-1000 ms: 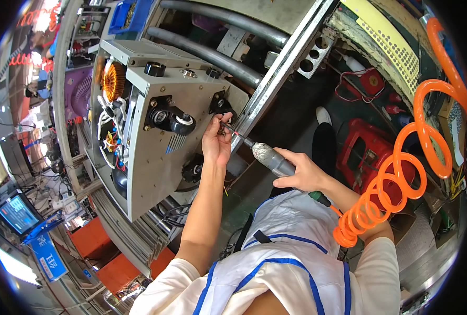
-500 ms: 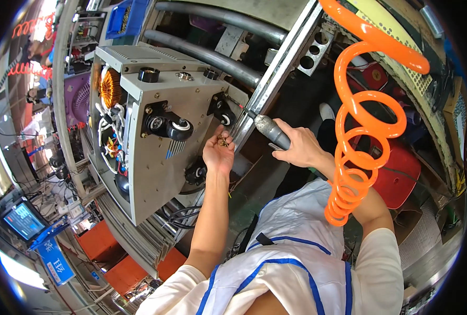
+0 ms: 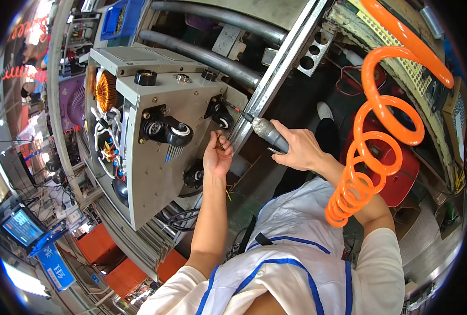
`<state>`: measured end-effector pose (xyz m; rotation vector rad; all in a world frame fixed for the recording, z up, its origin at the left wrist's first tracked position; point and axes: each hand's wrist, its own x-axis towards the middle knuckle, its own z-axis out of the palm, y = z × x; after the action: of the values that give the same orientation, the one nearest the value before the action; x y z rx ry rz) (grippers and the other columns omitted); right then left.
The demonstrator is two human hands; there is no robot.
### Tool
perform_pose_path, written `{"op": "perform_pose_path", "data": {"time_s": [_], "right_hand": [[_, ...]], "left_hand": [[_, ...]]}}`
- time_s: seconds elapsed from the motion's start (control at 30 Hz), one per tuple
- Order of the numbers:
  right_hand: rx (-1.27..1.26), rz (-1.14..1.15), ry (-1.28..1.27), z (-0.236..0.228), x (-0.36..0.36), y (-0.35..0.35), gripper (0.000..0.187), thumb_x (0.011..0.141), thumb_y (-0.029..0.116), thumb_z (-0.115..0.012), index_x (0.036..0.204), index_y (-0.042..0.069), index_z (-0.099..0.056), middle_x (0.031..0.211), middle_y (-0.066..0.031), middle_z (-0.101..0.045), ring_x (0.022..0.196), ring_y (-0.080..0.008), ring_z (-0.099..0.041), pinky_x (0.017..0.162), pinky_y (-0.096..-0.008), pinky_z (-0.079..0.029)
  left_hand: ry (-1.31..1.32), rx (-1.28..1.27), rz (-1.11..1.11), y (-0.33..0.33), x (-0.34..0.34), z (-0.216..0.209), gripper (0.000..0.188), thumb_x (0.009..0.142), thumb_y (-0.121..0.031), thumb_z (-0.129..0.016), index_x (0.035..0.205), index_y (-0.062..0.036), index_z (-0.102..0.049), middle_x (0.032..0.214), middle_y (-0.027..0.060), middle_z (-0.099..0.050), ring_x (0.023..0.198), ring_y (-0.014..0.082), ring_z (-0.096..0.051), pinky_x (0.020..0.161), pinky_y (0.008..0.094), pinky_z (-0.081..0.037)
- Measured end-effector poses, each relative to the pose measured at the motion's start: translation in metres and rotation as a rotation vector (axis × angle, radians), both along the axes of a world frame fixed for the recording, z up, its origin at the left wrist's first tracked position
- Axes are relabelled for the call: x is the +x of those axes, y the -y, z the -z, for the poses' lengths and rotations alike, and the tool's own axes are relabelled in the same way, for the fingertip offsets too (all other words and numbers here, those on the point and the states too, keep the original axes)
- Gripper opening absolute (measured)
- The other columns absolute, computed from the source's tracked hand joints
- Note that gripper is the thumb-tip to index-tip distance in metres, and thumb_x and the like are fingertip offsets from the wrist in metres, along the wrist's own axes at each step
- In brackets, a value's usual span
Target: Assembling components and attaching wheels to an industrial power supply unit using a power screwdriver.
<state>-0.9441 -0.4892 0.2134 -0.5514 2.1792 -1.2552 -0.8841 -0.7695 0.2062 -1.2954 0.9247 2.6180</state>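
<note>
My right hand [image 3: 301,148] grips a grey air screwdriver [image 3: 269,133], its thin bit reaching to the mounting plate of the far caster [image 3: 222,118]. Close below that caster, my left hand [image 3: 218,156] is palm up with fingers curled around small brass-coloured screws, mostly hidden now. A grey metal cabinet [image 3: 175,113] lies tipped so its caster side faces me. Two more black casters show on that side: one at the left [image 3: 179,135] and one nearer me [image 3: 194,176]. A copper-wound coil [image 3: 106,91] and white wires sit in its exposed side.
A coiled orange air hose [image 3: 391,118] hangs at my right, over my right forearm. Beyond the cabinet run dark round rollers [image 3: 202,55] and a metal rail [image 3: 278,73]. A blue bin [image 3: 119,20] stands at the far left; a red stool [image 3: 401,176] is at the right.
The screwdriver has shifted slightly left, bringing its bit to the caster plate. My left fingers have curled further over the screws. The orange hose has swung right.
</note>
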Motion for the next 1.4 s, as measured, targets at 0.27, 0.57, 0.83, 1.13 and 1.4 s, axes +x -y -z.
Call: {"op": "perform_pose_path", "data": {"time_s": [0.27,0.57,0.83,1.13,1.4], "right_hand": [[0.003,0.033,0.003,0.007,0.011,0.007,0.083,0.067,0.026,-0.073,0.139,0.001,-0.040,0.091,-0.0238,-0.066,0.078,-0.0422,-0.064,0.071,-0.0463,-0.051],[0.008,0.035,-0.076,0.009,0.010,0.006,0.085,0.066,0.027,-0.073,0.140,0.002,-0.039,0.085,-0.0220,-0.064,0.075,-0.0412,-0.063,0.069,-0.0460,-0.050],[-0.080,-0.006,-0.092,-0.011,0.030,-0.017,0.087,0.064,0.024,-0.074,0.140,0.003,-0.040,0.090,-0.0212,-0.065,0.077,-0.0396,-0.064,0.069,-0.0438,-0.052],[-0.069,-0.129,-0.161,-0.027,0.034,-0.018,0.082,0.066,0.027,-0.073,0.136,-0.003,-0.043,0.075,-0.0191,-0.063,0.069,-0.0370,-0.063,0.063,-0.0457,-0.050],[-0.218,-0.131,0.103,-0.020,0.033,-0.017,0.080,0.067,0.025,-0.073,0.138,0.004,-0.042,0.088,-0.0211,-0.067,0.074,-0.0384,-0.064,0.067,-0.0427,-0.051]], "left_hand": [[0.109,-0.079,-0.055,-0.003,-0.007,-0.003,0.021,0.097,-0.021,-0.058,0.109,-0.0030,-0.058,0.080,0.0016,-0.051,0.068,0.0115,-0.045,0.058,0.0236,-0.037],[0.046,0.024,-0.072,0.001,-0.011,-0.005,0.020,0.100,-0.020,-0.053,0.110,-0.0031,-0.056,0.078,0.0017,-0.050,0.067,0.0123,-0.045,0.057,0.0249,-0.037],[0.016,0.066,-0.044,0.003,-0.024,-0.017,0.021,0.100,-0.026,-0.052,0.105,-0.0052,-0.057,0.071,-0.0018,-0.042,0.060,0.0107,-0.034,0.052,0.0243,-0.029],[0.006,0.051,0.013,0.002,-0.022,-0.020,0.021,0.099,-0.026,-0.055,0.099,-0.0057,-0.058,0.068,-0.0032,-0.038,0.058,0.0098,-0.032,0.049,0.0238,-0.025],[-0.050,-0.321,0.277,0.006,-0.025,-0.026,0.020,0.097,-0.023,-0.058,0.098,-0.0027,-0.058,0.067,-0.0050,-0.037,0.056,0.0076,-0.030,0.049,0.0228,-0.024]]}}
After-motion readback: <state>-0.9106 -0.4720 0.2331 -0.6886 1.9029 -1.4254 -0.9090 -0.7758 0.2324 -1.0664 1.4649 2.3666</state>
